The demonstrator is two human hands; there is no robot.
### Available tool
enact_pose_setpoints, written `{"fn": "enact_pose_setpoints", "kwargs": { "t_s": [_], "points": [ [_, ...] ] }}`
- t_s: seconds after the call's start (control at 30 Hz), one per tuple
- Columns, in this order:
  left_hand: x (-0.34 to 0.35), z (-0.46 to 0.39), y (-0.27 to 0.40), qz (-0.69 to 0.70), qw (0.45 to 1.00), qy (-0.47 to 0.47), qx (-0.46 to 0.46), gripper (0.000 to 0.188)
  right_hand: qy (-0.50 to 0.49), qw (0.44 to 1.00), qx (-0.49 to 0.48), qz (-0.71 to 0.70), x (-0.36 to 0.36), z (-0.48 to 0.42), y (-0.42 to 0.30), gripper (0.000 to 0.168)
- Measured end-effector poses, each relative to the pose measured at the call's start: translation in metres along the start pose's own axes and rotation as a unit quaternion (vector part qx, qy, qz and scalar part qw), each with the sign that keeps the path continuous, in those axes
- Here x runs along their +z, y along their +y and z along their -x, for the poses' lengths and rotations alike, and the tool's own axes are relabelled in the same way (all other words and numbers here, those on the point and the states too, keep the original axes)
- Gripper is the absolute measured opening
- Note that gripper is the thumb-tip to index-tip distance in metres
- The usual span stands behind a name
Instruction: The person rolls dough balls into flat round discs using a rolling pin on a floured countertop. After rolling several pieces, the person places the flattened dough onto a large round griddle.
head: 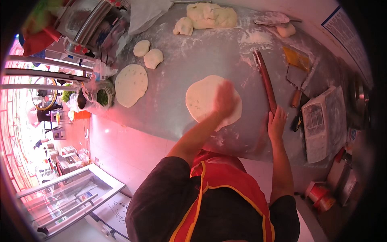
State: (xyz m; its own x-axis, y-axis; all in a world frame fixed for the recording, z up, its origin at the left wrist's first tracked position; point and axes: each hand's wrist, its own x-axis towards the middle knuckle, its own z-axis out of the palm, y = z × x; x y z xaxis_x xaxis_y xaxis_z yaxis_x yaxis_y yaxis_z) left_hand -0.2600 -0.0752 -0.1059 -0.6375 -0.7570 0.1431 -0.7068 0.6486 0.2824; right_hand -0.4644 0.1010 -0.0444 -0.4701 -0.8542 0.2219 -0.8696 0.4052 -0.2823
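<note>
A flat round of dough [199, 98] lies on the floured metal worktop in front of me. My left hand [226, 98] is over its right side, blurred, palm down with nothing gripped; I cannot tell how hard it presses. To the right, my right hand [277, 122] is closed around the near end of a dark red wooden rolling pin [266, 80]. The pin points away from me, apart from the dough, with flour on its far end. A second rolled round [131, 85] rests at the left, below two small dough pieces [141, 48] [153, 58].
A large dough mass [211, 15] sits at the back beside a smaller lump [183, 26]. On the right are a dough scraper [296, 77], a black-handled tool [297, 121] and a floury weighing scale [325, 124]. A plastic bag of greens [104, 95] stands by the left edge.
</note>
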Motion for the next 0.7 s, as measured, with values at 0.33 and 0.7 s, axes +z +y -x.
{"fn": "enact_pose_setpoints", "kwargs": {
  "t_s": [0.33, 0.7],
  "points": [
    [-0.072, 0.019, -0.113, -0.100, 0.982, 0.058, -0.148, 0.077, -0.028, 0.996, 0.069, -0.041, -0.007, 0.028, -0.005, 0.052],
    [-0.106, 0.118, -0.117, -0.067, 0.994, -0.020, -0.089, 0.072, -0.111, 0.991, 0.003, -0.068, -0.010, 0.072, -0.059, 0.044]
  ]
}}
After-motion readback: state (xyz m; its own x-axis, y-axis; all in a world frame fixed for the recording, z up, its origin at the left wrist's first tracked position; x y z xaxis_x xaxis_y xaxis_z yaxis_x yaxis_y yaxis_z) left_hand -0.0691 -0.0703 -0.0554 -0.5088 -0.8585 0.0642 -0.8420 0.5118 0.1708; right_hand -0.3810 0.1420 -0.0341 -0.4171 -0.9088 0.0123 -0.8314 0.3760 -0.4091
